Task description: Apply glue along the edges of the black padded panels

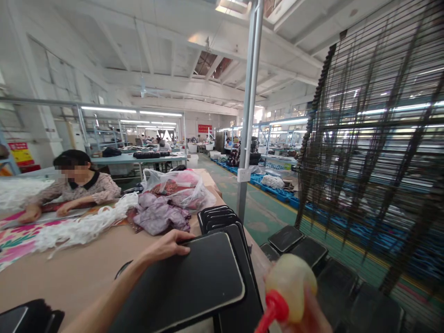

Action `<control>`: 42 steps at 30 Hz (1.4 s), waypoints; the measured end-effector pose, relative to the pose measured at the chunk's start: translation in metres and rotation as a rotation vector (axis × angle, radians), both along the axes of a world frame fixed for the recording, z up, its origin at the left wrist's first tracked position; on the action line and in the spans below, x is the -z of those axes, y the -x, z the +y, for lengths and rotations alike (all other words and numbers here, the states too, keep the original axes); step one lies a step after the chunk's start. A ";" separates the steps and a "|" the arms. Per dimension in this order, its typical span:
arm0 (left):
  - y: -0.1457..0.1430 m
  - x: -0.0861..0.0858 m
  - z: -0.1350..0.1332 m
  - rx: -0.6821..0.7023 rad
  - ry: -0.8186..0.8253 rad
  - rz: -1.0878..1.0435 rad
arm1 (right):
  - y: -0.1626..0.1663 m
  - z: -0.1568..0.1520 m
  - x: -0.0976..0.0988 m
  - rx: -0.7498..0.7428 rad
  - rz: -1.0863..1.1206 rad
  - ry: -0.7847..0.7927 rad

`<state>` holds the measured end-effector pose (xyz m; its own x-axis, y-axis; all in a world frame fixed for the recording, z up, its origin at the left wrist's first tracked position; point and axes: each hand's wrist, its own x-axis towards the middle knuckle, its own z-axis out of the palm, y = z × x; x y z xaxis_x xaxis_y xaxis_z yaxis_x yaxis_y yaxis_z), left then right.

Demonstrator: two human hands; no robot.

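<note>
My left hand grips the upper left edge of a black rounded panel, thumb on its face and the fingers partly hidden behind it. A pale line runs along the panel's rim. In my right hand, at the lower right, is a yellowish squeeze bottle with a red nozzle pointing down to the left. The bottle is apart from the panel and slightly blurred. More black panels lie stacked just behind the held one.
Across the brown-covered table a co-worker handles patterned cloth beside white strips. A plastic bag and lilac fabric lie near the stack. A metal post, wire rack and several panels stand right.
</note>
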<state>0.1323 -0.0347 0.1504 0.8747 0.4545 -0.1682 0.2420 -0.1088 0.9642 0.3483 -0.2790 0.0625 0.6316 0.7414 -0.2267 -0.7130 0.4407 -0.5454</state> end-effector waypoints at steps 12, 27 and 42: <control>0.021 -0.031 -0.034 0.159 -0.042 0.056 | -0.032 0.009 -0.064 0.307 -0.467 -0.081; 0.027 -0.028 -0.027 0.251 -0.005 0.098 | -0.033 0.005 -0.054 0.206 -0.598 -0.060; 0.035 -0.015 -0.019 0.220 0.068 0.043 | -0.021 -0.005 -0.059 0.146 -0.614 -0.056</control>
<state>0.0968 -0.0539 0.1649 0.9430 0.2399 -0.2307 0.2602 -0.0988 0.9605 0.3693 -0.2843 0.1218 0.7297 0.6381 0.2457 -0.2083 0.5497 -0.8089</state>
